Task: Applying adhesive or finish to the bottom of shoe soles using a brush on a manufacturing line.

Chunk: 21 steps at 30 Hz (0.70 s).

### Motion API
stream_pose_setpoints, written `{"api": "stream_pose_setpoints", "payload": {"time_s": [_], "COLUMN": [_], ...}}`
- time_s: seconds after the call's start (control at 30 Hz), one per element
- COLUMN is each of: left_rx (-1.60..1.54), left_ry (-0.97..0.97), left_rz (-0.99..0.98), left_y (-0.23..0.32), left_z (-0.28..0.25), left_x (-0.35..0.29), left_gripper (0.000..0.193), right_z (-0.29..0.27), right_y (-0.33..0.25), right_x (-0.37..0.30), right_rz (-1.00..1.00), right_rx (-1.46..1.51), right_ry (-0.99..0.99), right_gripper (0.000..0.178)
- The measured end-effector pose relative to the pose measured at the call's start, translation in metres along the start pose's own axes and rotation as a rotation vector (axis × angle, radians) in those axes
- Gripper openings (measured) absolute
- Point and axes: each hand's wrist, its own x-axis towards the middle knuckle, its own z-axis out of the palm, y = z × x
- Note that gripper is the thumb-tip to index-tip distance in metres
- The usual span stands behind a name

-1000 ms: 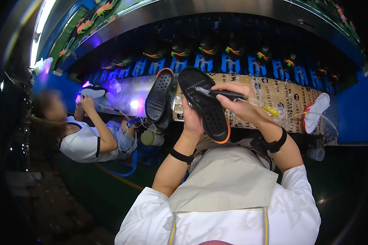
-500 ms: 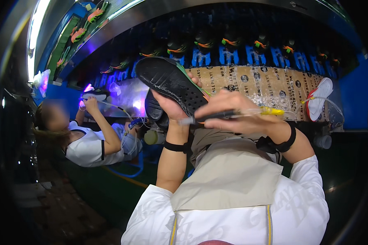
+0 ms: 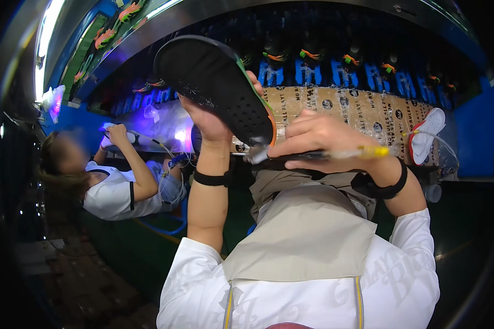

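Note:
A black shoe sole (image 3: 211,82), dotted with small holes at its near end and edged in green and orange, is tilted up in front of me. My left hand (image 3: 206,120) grips it from beneath, with the fingertips showing over its right edge. In my right hand (image 3: 326,137) is a dark-handled brush (image 3: 302,157) with a yellow fitting at its back end. The brush's bristles (image 3: 256,156) are at the near end of the sole; I cannot tell whether they touch it.
Patterned brown cardboard (image 3: 340,115) covers the bench. On its right lies a white and red shoe sole (image 3: 425,137) with a thin tube across it. Blue holders (image 3: 307,74) carrying dark shoes line the back. At left a co-worker (image 3: 115,183) handles a light-coloured shoe part.
My left hand has raised the sole and shifted it left, turning its underside more toward me. The brush stays near the sole's near end, its bristles slightly higher.

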Motion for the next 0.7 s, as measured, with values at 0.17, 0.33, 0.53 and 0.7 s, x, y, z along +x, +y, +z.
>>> {"api": "stream_pose_setpoints", "payload": {"time_s": [0.17, 0.33, 0.53, 0.7], "left_rx": [0.113, 0.485, 0.578, 0.767], "left_ry": [-0.084, -0.043, -0.122, -0.147], "left_rz": [-0.090, -0.126, -0.226, -0.365], "left_y": [0.016, 0.019, 0.017, 0.013], "left_z": [0.010, 0.013, 0.020, 0.026], "left_x": [0.011, 0.028, 0.047, 0.057], "left_gripper": [0.116, 0.107, 0.078, 0.066], "right_z": [0.002, -0.013, -0.006, -0.013], "right_y": [0.003, 0.001, 0.002, 0.002], "right_x": [0.004, 0.005, 0.011, 0.010], "right_rz": [0.154, 0.065, 0.079, 0.114], "right_rx": [0.077, 0.000, -0.219, 0.057], "right_ry": [0.210, 0.001, -0.023, -0.058], "right_gripper": [0.034, 0.034, 0.030, 0.033]}}
